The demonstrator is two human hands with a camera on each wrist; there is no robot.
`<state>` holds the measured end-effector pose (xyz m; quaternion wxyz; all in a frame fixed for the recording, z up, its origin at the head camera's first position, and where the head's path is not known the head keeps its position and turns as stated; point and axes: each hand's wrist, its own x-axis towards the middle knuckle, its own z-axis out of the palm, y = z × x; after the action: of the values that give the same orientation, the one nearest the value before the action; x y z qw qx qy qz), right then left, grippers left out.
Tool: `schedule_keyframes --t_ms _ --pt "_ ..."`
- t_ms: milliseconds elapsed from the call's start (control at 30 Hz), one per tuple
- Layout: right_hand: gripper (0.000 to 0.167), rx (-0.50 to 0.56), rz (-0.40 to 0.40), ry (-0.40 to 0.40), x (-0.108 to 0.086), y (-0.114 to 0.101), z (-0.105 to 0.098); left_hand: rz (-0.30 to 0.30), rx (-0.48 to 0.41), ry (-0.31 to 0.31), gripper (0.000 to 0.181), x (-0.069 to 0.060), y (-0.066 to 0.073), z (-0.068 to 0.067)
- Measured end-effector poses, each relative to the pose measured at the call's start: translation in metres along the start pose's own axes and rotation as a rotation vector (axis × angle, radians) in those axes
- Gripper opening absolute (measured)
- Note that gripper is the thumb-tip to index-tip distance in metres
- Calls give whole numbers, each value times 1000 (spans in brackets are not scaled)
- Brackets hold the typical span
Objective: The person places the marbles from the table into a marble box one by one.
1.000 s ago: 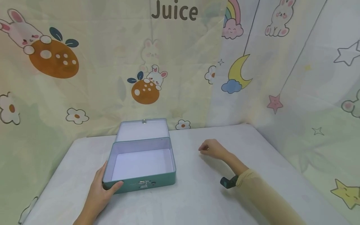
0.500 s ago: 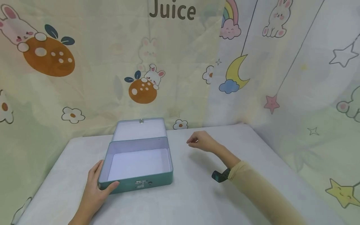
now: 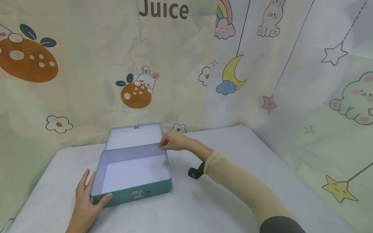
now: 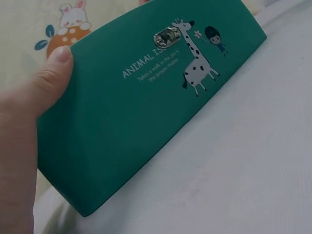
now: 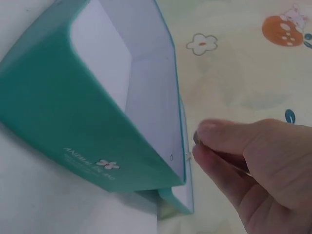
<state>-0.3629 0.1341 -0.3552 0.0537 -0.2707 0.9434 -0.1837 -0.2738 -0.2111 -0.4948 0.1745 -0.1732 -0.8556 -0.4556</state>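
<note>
A green tin box point(image 3: 140, 193) with a white inside stands on the table, its hinged lid point(image 3: 134, 136) laid back behind it. At the box's near left corner is my left hand point(image 3: 84, 202), thumb on the front edge and fingers fairly straight and spread along the left side. In the left wrist view that thumb lies against the green wall, which bears a giraffe print and a metal clasp point(image 4: 167, 37). My right hand point(image 3: 176, 141) hovers at the far right corner of the box. Between its thumb and forefinger it pinches a small greyish thing point(image 5: 196, 138), mostly hidden.
The table point(image 3: 186, 210) is covered in white cloth. A patterned cloth backdrop point(image 3: 180, 81) hangs behind and to the right. On my right wrist sits a dark camera mount point(image 3: 196, 172).
My right hand has moved left, from beside the box to its far right corner. The fingers of my left hand have straightened and spread. The head view has turned slightly right.
</note>
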Motion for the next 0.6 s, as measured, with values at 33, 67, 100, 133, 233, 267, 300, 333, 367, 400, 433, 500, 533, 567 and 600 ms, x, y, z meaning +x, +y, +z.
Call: schedule_keyframes --t_ms 33,67,100,133,233,267,300,333,367,400,433,500,533,567,600 --pt "16 11 -3 -31 6 -3 0 4 2 4 87 -1 0 -1" --pt "16 22 -7 -61 12 -6 1 3 7 5 85 -2 1 -1" --pt "15 31 -15 -86 17 -8 1 4 6 6 83 -2 1 -2" --pt "15 33 -18 -108 22 -9 2 4 5 5 82 -3 1 -2" --pt "15 46 -38 -162 35 -12 6 0 4 4 80 -3 1 -1" --pt "15 49 -44 -178 39 -13 8 -2 2 2 80 -4 2 -1" --pt "15 55 -51 -196 43 -13 10 -2 -4 4 80 -4 2 0" --pt "14 59 -55 -215 47 -13 13 -5 -5 3 81 -4 2 0" --pt "14 64 -61 -235 50 -14 15 -6 -5 6 81 -4 3 1" --pt "13 72 -65 -256 54 -13 18 -8 -3 7 81 -5 3 1" --pt "12 81 -70 -278 58 -13 21 -13 -1 7 81 -5 4 1" --pt "12 93 -77 -316 65 -13 27 -19 3 8 82 -4 5 0" --pt "13 98 -81 -330 69 -13 29 -22 4 8 82 -4 5 -1" --pt "13 99 -86 -339 73 -13 33 -24 4 9 83 -3 5 -2" --pt "13 99 -89 -346 76 -13 35 -27 4 10 83 -3 6 -4"
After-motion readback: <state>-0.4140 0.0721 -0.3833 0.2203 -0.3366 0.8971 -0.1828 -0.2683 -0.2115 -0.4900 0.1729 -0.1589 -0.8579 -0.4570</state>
